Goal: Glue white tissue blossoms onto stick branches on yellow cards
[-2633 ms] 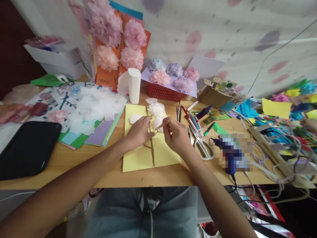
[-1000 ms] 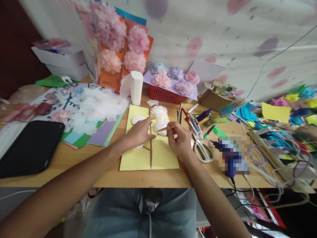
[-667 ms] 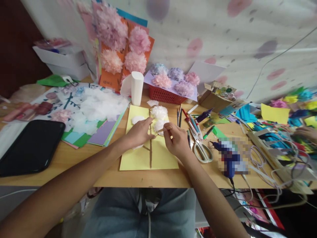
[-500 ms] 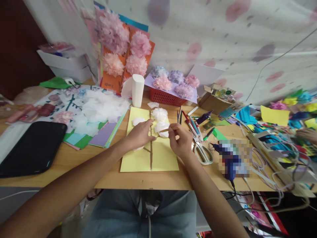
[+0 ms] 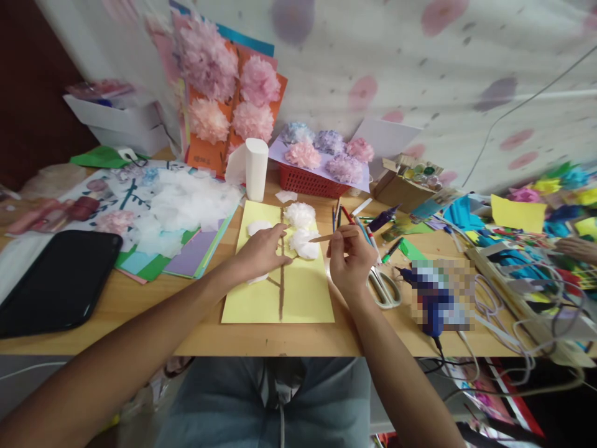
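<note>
A yellow card (image 5: pixel 298 289) with a brown stem strip lies on the wooden table in front of me. Three white tissue flowers (image 5: pixel 301 214) sit on its top half. My left hand (image 5: pixel 261 252) rests on the card, fingers stretched flat against the stem beside the lower flower (image 5: pixel 305 244). My right hand (image 5: pixel 347 261) is closed in a pinch on a thin wooden stick (image 5: pixel 333 236), held just right of the card, its tip pointing left toward the lower flower.
Scissors (image 5: pixel 382 289) and markers (image 5: pixel 361 227) lie right of the card. A blue glue gun (image 5: pixel 431 305) sits farther right among cables. White tissue pile (image 5: pixel 186 199), paper roll (image 5: pixel 256 168), red basket (image 5: pixel 310 177) and a black tray (image 5: pixel 51 280) surround it. Another person's hand (image 5: pixel 578 249) shows far right.
My right hand has pulled the stick back to the right, away from the lower white flower, and lifted slightly. My left hand stays pressed on the card.
</note>
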Demonstrator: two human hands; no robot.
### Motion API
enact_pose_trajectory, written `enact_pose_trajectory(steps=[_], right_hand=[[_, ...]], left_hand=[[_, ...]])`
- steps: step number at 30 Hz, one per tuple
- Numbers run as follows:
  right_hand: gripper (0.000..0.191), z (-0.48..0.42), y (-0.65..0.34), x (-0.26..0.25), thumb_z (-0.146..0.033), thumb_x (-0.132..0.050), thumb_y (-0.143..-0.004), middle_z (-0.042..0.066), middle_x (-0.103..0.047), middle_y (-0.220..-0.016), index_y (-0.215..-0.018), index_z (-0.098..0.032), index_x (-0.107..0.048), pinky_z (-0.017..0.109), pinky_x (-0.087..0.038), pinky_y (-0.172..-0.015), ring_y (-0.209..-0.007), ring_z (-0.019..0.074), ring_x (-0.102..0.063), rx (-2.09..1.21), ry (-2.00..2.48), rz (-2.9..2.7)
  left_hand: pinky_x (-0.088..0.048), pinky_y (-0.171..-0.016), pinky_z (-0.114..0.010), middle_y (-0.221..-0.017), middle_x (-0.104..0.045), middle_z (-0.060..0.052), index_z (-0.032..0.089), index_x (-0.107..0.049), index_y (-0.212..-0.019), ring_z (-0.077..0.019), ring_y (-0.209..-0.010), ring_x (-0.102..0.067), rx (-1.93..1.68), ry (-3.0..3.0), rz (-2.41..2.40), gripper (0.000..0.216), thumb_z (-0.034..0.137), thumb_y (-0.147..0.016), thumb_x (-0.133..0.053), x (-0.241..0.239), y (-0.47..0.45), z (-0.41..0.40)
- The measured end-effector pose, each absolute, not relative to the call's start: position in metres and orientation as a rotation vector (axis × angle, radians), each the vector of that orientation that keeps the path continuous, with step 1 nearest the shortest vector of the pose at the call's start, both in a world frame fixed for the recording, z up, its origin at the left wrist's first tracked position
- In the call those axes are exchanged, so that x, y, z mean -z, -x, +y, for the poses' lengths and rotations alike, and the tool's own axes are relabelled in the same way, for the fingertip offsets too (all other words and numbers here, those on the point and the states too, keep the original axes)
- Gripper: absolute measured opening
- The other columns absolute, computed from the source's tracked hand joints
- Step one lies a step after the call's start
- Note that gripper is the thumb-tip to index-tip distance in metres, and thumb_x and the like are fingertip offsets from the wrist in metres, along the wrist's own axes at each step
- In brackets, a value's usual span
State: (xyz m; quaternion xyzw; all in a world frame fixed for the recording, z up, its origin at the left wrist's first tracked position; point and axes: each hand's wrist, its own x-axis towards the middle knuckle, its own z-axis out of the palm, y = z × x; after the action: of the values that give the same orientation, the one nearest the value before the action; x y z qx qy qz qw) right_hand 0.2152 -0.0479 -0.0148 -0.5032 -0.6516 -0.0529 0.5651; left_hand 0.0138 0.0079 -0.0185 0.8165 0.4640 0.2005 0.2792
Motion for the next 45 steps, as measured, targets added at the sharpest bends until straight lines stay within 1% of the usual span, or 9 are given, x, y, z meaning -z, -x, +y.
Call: enact_pose_trajectory(steps=[8,14,21,27,32,36,41,43,45], right_hand=[[0.019,-0.053,-0.212,0.012,-0.02,-0.052,-0.098,0.001,-0.062,-0.078,-0.08,-0.021,-0.056,0.02,-0.041,-0.042,-0.053,0.0095,-0.056,0.052,1.152,-1.54],[0.019,-0.052,-0.21,0.014,-0.023,-0.049,-0.1,0.0,-0.064,-0.082,-0.083,-0.022,-0.057,0.02,-0.044,-0.047,-0.054,0.0084,-0.057,-0.067,1.137,-1.633],[0.02,-0.051,-0.213,0.011,-0.022,-0.05,-0.098,0.001,-0.061,-0.077,-0.079,-0.021,-0.056,0.023,-0.041,-0.047,-0.053,0.0096,-0.054,0.035,1.178,-1.528],[0.02,-0.051,-0.206,0.012,-0.023,-0.047,-0.1,0.002,-0.065,-0.084,-0.085,-0.02,-0.06,0.022,-0.047,-0.051,-0.057,0.0091,-0.059,-0.128,1.147,-1.635],[0.016,-0.051,-0.21,0.013,-0.023,-0.049,-0.099,0.002,-0.065,-0.082,-0.087,-0.021,-0.059,0.022,-0.047,-0.049,-0.057,0.01,-0.06,-0.047,1.169,-1.592],[0.015,-0.051,-0.213,0.014,-0.024,-0.051,-0.098,0.001,-0.063,-0.077,-0.084,-0.021,-0.057,0.023,-0.045,-0.048,-0.056,0.0115,-0.058,0.096,1.228,-1.487],[0.013,-0.049,-0.213,0.017,-0.02,-0.051,-0.098,0.001,-0.065,-0.082,-0.086,-0.021,-0.058,0.023,-0.049,-0.05,-0.056,0.0104,-0.061,-0.068,1.167,-1.597],[0.013,-0.049,-0.217,0.015,-0.018,-0.053,-0.097,0.001,-0.066,-0.082,-0.086,-0.022,-0.058,0.024,-0.05,-0.052,-0.057,0.0111,-0.062,0.041,1.133,-1.541],[0.013,-0.051,-0.22,0.009,-0.016,-0.054,-0.095,0.001,-0.066,-0.08,-0.085,-0.022,-0.058,0.026,-0.053,-0.056,-0.06,0.013,-0.064,0.228,1.088,-1.472]], left_hand=[[-0.052,-0.084,-0.037,-0.113,-0.072,-0.014,0.015,-0.054,-0.134,-0.0287,-0.099,-0.068,-0.542,-2.233,1.243,0.061,0.027,-0.078,-0.075,0.014,-0.016,0.004],[-0.051,-0.085,-0.038,-0.124,-0.07,-0.015,0.015,-0.052,-0.137,-0.0276,-0.099,-0.069,-0.546,-2.216,1.226,0.064,0.022,-0.078,-0.074,0.012,-0.017,0.003],[-0.053,-0.087,-0.038,-0.127,-0.069,-0.015,0.015,-0.052,-0.137,-0.0277,-0.1,-0.069,-0.546,-2.226,1.236,0.064,0.024,-0.078,-0.075,0.012,-0.017,0.002],[-0.053,-0.088,-0.039,-0.134,-0.065,-0.017,0.015,-0.052,-0.136,-0.0279,-0.101,-0.07,-0.535,-2.202,1.233,0.063,0.023,-0.079,-0.075,0.011,-0.018,0.002],[-0.054,-0.086,-0.039,-0.127,-0.069,-0.015,0.017,-0.054,-0.134,-0.0275,-0.097,-0.07,-0.567,-2.215,1.228,0.061,0.025,-0.077,-0.076,0.014,-0.017,0.002],[-0.054,-0.087,-0.039,-0.125,-0.069,-0.015,0.016,-0.053,-0.135,-0.0282,-0.1,-0.07,-0.561,-2.22,1.232,0.062,0.025,-0.078,-0.076,0.013,-0.017,0.002],[-0.054,-0.087,-0.039,-0.127,-0.068,-0.016,0.015,-0.052,-0.138,-0.0273,-0.097,-0.07,-0.552,-2.214,1.231,0.066,0.025,-0.077,-0.076,0.015,-0.017,0.002],[-0.054,-0.083,-0.037,-0.122,-0.07,-0.015,0.014,-0.052,-0.14,-0.0259,-0.092,-0.07,-0.563,-2.195,1.211,0.07,0.027,-0.076,-0.077,0.015,-0.015,0.005],[-0.053,-0.079,-0.034,-0.114,-0.073,-0.013,0.015,-0.056,-0.135,-0.0227,-0.086,-0.07,-0.631,-2.149,1.182,0.061,0.031,-0.079,-0.074,0.011,-0.01,0.011]])
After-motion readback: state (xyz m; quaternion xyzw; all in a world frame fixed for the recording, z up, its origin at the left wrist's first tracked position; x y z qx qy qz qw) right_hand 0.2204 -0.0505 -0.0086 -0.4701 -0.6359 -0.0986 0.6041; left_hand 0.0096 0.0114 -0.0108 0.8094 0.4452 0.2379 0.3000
